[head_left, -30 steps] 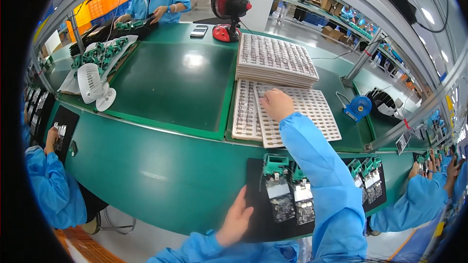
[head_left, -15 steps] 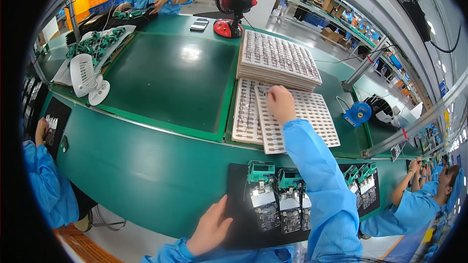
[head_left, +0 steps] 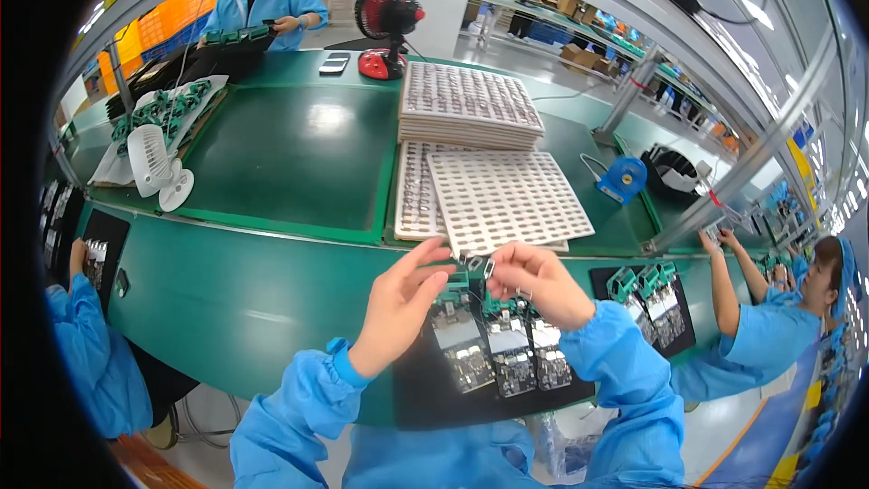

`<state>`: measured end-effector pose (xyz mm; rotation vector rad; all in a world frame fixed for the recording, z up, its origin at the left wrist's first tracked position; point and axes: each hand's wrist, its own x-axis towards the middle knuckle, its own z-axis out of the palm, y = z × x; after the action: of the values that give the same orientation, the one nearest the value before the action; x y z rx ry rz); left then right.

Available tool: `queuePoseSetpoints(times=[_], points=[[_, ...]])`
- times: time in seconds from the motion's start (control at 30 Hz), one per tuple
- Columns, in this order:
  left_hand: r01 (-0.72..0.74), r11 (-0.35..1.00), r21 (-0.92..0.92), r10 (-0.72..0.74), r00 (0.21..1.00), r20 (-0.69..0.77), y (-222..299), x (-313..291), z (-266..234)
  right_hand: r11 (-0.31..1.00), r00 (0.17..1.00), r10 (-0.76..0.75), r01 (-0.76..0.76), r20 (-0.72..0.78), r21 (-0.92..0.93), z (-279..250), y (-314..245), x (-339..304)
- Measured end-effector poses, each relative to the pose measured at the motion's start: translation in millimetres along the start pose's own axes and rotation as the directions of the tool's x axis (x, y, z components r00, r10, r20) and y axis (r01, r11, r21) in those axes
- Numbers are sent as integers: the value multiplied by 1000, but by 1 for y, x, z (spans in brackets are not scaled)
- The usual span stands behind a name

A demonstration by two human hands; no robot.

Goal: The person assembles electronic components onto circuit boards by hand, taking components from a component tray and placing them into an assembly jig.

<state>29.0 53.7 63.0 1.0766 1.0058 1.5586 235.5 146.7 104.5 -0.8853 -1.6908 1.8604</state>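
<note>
My right hand [head_left: 540,288] pinches a small pale rectangular part [head_left: 490,268] between thumb and fingertips, above the near edge of the table. Facing it, my left hand [head_left: 396,306] has its fingers spread and apart. Another tiny part [head_left: 473,263] shows between the two hands; what supports it I cannot make out. Below them, several circuit boards [head_left: 463,344] with green plastic holders [head_left: 619,283] lie on a black mat [head_left: 425,406]. Just beyond my hands, a white slotted tray [head_left: 511,195] rests askew on another tray [head_left: 415,195].
Behind lies a stack of filled trays [head_left: 471,95]. A red-black fan [head_left: 384,18], a white fan [head_left: 156,163] and a blue fan [head_left: 623,181] stand on the table. Co-workers sit at left and right [head_left: 769,335]; another person [head_left: 267,4] works across the table.
My right hand has come back from the slotted tray toward me with a small part in its fingertips. My left hand has risen from beside the mat to meet it. The view has shifted.
</note>
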Motion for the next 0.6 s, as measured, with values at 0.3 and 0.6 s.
queuePoseSetpoints(times=[0.3, 0.6], points=[[247, 969, -25, -235, 947, 220, -27, -19, 38, 987, 992, 76, -60, -103, 148, -11, 64, -85], [-221, 879, 422, 168, 973, 161, -17, -37, 78, 973, 956, 86, -21, -279, 229, -37, 72, -168]])
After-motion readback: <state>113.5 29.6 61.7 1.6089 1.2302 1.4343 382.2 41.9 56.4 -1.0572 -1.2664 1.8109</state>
